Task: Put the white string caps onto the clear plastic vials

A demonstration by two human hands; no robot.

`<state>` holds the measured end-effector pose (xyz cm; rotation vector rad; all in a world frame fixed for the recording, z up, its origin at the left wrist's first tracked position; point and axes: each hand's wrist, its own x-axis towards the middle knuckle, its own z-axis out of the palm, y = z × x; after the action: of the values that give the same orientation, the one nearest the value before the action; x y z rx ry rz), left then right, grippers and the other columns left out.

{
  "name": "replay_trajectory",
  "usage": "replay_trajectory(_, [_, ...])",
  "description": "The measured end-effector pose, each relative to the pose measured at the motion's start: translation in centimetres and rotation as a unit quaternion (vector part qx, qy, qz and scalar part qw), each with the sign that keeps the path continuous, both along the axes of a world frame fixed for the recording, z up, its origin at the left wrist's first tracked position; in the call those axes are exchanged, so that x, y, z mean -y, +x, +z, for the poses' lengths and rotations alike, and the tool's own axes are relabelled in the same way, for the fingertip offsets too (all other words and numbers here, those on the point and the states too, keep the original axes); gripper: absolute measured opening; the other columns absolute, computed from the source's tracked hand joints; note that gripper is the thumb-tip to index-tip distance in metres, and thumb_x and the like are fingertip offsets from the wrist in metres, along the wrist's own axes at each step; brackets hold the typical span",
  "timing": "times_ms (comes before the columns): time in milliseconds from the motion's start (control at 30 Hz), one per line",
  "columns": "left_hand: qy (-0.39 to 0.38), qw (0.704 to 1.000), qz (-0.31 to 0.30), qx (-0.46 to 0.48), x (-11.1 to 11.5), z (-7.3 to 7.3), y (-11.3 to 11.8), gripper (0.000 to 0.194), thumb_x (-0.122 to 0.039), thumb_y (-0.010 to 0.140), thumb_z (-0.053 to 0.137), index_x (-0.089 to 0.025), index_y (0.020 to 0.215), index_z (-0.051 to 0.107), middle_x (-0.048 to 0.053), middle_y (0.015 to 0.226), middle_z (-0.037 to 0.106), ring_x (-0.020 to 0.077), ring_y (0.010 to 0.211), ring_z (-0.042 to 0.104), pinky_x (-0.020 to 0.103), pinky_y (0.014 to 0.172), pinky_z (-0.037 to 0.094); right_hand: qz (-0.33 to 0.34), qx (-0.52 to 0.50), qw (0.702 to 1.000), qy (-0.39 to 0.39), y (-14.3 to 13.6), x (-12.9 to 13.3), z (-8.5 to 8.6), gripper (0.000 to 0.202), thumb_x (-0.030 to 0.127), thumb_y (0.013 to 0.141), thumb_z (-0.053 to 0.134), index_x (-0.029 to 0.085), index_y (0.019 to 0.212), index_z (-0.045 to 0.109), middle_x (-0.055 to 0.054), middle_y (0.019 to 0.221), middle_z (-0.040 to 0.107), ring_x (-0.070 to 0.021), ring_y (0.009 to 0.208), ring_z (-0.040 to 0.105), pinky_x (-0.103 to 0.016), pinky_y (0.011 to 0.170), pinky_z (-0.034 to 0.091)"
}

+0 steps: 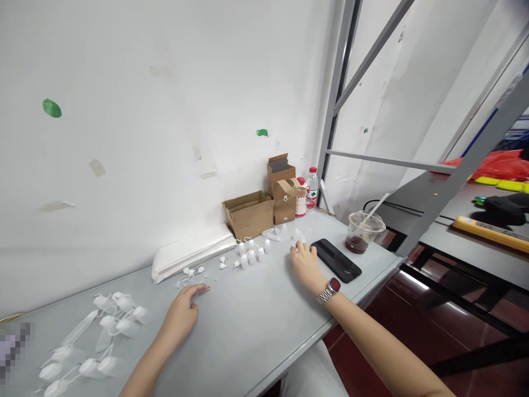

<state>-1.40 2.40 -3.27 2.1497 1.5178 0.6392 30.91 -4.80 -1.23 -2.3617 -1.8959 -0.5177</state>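
My left hand (184, 311) rests on the grey table with thumb and index finger apart, holding nothing. Just beyond its fingertips lie several small white caps with thin loops (193, 271). My right hand (306, 266), with a watch on the wrist, is curled at the table's far right, beside a black phone (336, 260). Its bent fingertips meet a small translucent plastic piece (298, 235); what they grip is partly hidden. Between the hands, further back, several small white bottles (250, 256) stand upright in a group. More translucent pieces (275, 234) lie behind them.
At the left lie capped translucent bottles with white cords (109, 322). A white paper stack (192, 251), an open cardboard box (250, 215), a brown paper bag (285, 201) and a water bottle (312, 188) line the wall. A drink cup (359, 234) stands near the right edge, by a metal frame (444, 204).
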Motion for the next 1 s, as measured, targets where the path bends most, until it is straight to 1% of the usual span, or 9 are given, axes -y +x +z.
replay_trajectory(167, [0.042, 0.998, 0.036, -0.008, 0.3, 0.2, 0.4, 0.038, -0.015, 0.067, 0.033, -0.018, 0.091, 0.063, 0.007, 0.100, 0.066, 0.0206, 0.096, 0.060, 0.035, 0.087, 0.044, 0.002, -0.011, 1.000, -0.017, 2.4, -0.4, 0.2, 0.029, 0.004, 0.078, 0.038, 0.013, 0.099, 0.055, -0.015, 0.103, 0.054, -0.0241, 0.088, 0.048, -0.034, 0.072, 0.027])
replay_trajectory(300, [0.014, 0.999, 0.042, 0.022, 0.7, 0.8, 0.7, 0.033, -0.025, 0.075, 0.034, -0.023, 0.092, 0.062, 0.002, 0.099, 0.068, 0.0209, 0.096, 0.060, 0.033, 0.081, 0.047, 0.026, -0.015, 0.999, -0.032, 3.7, -0.4, 0.0, 0.028, 0.002, 0.076, 0.039, 0.014, 0.092, 0.059, -0.012, 0.094, 0.059, -0.0224, 0.086, 0.050, -0.034, 0.074, 0.027])
replay_trajectory(400, [-0.005, 0.999, 0.032, 0.034, 0.9, 0.9, 0.8, 0.034, -0.024, 0.074, 0.034, -0.024, 0.097, 0.060, 0.001, 0.100, 0.068, 0.0196, 0.099, 0.060, 0.030, 0.080, 0.048, 0.027, -0.020, 0.999, -0.024, 3.8, 0.3, -0.4, 0.030, 0.005, 0.079, 0.038, 0.014, 0.100, 0.057, -0.013, 0.102, 0.058, -0.0218, 0.091, 0.051, -0.034, 0.078, 0.028])
replay_trajectory(567, [-0.025, 0.999, 0.023, -0.004, 1.3, 1.0, 1.4, 0.033, -0.030, 0.076, 0.035, -0.024, 0.096, 0.061, 0.001, 0.103, 0.067, 0.0209, 0.099, 0.059, 0.032, 0.083, 0.046, -0.127, -0.026, 0.986, 0.108, 4.4, 2.1, -1.9, 0.043, 0.028, 0.089, 0.031, 0.007, 0.126, 0.035, -0.025, 0.125, 0.043, -0.0311, 0.109, 0.044, -0.046, 0.086, 0.028])
replay_trajectory(633, [-0.021, 1.000, 0.021, -0.008, 1.4, 0.9, 1.6, 0.035, -0.031, 0.077, 0.034, -0.023, 0.098, 0.060, 0.002, 0.105, 0.066, 0.0208, 0.100, 0.059, 0.032, 0.084, 0.046, -0.141, -0.038, 0.981, 0.127, 4.4, 2.7, -2.5, 0.049, 0.034, 0.089, 0.031, 0.003, 0.128, 0.032, -0.028, 0.126, 0.042, -0.0328, 0.109, 0.045, -0.050, 0.087, 0.029])
replay_trajectory(700, [-0.006, 1.000, 0.026, -0.008, 1.4, 0.8, 1.7, 0.037, -0.032, 0.076, 0.035, -0.021, 0.104, 0.058, 0.004, 0.108, 0.065, 0.0211, 0.102, 0.058, 0.033, 0.085, 0.045, -0.100, -0.057, 0.984, 0.139, 3.9, 3.1, -2.6, 0.050, 0.035, 0.089, 0.031, 0.003, 0.128, 0.031, -0.027, 0.127, 0.042, -0.0320, 0.113, 0.043, -0.052, 0.090, 0.027])
replay_trajectory(800, [0.028, 0.999, 0.038, -0.013, 1.2, 0.4, 1.6, 0.043, -0.035, 0.075, 0.038, -0.018, 0.111, 0.054, 0.008, 0.113, 0.061, 0.0222, 0.105, 0.056, 0.035, 0.087, 0.044, 0.029, -0.111, 0.985, 0.128, 2.0, 3.5, -2.1, 0.047, 0.033, 0.089, 0.032, 0.008, 0.129, 0.030, -0.022, 0.129, 0.042, -0.0270, 0.122, 0.035, -0.050, 0.097, 0.025])
replay_trajectory(900, [0.068, 0.997, 0.031, -0.011, 0.8, 0.0, 1.4, 0.040, -0.036, 0.075, 0.039, -0.018, 0.105, 0.059, 0.008, 0.114, 0.061, 0.0221, 0.105, 0.055, 0.036, 0.090, 0.043, 0.140, -0.204, 0.965, 0.091, 0.7, 4.0, -1.6, 0.049, 0.036, 0.088, 0.035, 0.017, 0.132, 0.026, -0.016, 0.132, 0.040, -0.0233, 0.123, 0.035, -0.049, 0.100, 0.025])
replay_trajectory(1000, [0.087, 0.996, 0.025, -0.011, 0.6, -0.4, 1.2, 0.034, -0.038, 0.075, 0.040, -0.021, 0.088, 0.066, 0.005, 0.109, 0.064, 0.0221, 0.103, 0.056, 0.035, 0.089, 0.044, 0.128, -0.314, 0.931, 0.136, 2.1, 4.7, -1.8, 0.049, 0.037, 0.089, 0.033, 0.019, 0.133, 0.023, -0.015, 0.131, 0.042, -0.0225, 0.118, 0.043, -0.049, 0.099, 0.028])
